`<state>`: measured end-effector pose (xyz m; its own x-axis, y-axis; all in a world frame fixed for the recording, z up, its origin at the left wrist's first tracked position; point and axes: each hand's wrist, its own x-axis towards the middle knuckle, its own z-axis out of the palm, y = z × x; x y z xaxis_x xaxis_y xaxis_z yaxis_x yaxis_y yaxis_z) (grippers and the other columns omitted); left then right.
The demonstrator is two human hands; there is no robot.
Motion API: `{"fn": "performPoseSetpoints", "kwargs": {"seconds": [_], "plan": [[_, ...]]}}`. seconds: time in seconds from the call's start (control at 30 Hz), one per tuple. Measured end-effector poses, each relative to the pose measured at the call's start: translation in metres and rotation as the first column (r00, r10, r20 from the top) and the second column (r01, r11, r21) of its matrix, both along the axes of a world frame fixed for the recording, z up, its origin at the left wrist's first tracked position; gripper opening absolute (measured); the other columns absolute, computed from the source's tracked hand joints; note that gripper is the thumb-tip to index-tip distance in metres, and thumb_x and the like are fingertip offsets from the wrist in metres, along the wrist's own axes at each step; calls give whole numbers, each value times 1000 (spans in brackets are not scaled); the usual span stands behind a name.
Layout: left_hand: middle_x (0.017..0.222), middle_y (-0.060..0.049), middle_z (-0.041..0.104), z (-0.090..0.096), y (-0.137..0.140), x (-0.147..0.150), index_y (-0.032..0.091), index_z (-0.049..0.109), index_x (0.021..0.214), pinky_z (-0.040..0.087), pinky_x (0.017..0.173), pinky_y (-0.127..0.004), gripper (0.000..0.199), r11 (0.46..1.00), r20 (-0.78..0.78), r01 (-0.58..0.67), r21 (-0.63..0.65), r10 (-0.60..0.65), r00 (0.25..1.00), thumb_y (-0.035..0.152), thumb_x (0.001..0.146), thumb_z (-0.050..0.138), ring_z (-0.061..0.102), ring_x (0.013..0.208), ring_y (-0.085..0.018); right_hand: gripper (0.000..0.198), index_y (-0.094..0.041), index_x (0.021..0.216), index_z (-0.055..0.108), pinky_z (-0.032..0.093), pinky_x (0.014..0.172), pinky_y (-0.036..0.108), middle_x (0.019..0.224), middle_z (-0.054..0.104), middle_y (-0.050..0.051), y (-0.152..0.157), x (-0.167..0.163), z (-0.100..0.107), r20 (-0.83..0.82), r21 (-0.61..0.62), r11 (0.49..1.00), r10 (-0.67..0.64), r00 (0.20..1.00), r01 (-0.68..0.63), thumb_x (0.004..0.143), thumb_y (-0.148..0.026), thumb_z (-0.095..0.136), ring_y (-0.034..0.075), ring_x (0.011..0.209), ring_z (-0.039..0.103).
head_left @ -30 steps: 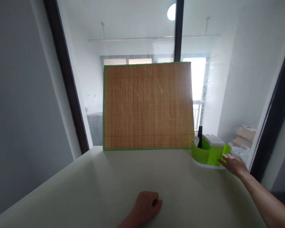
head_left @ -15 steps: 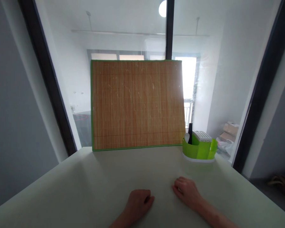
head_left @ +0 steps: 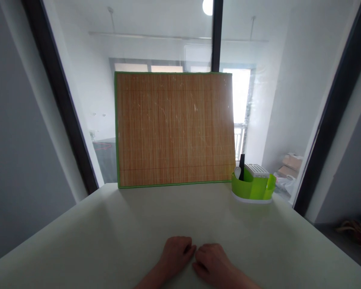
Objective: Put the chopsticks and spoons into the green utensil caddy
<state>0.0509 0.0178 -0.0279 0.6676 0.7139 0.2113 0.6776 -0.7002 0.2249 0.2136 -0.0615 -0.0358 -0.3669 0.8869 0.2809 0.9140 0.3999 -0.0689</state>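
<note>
My left hand (head_left: 177,253) rests on the pale table (head_left: 132,224) near its front, fingers loosely curled into a fist with nothing seen in them. Right beside it lies my right hand (head_left: 212,261), also curled closed, its knuckles almost against the left thumb. Whether the two hands touch, I cannot tell. Farther off, at the back right of the table, stands a green caddy (head_left: 252,188) with a white base and a slotted white top. A spoon (head_left: 237,172) and a black upright handle (head_left: 242,166) stick out of its left compartment.
A bamboo mat (head_left: 174,128) with green edging stands upright along the back of the table, in front of a glass partition with dark frames (head_left: 216,36). Behind the glass at right are cardboard boxes (head_left: 291,161) and plastic bags.
My right hand has moved left and toward me, from below the caddy to beside my left hand. The left hand stays about where it was. The view has tilted down slightly.
</note>
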Motion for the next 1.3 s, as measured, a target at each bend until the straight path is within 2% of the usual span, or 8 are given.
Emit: {"fn": "performPoseSetpoints", "kwargs": {"seconds": [0.8,1.3], "plan": [[64,0,57,0,0,0,18,57,68,26,59,-24,31,1000,-6,-15,10,15,1000,38,85,41,47,61,-13,14,-20,76,58,35,63,25,75,65,1,-2,-2,8,-9,-11,1000,0,1000,0,80,-31,51,17,71,59],[63,1,57,0,1,-2,18,56,67,23,56,-25,32,1000,-8,2,29,-2,1000,39,86,40,45,59,-12,14,-20,73,58,35,63,24,73,64,0,2,0,0,-55,2,1000,8,998,-7,79,-31,52,16,69,58]]}}
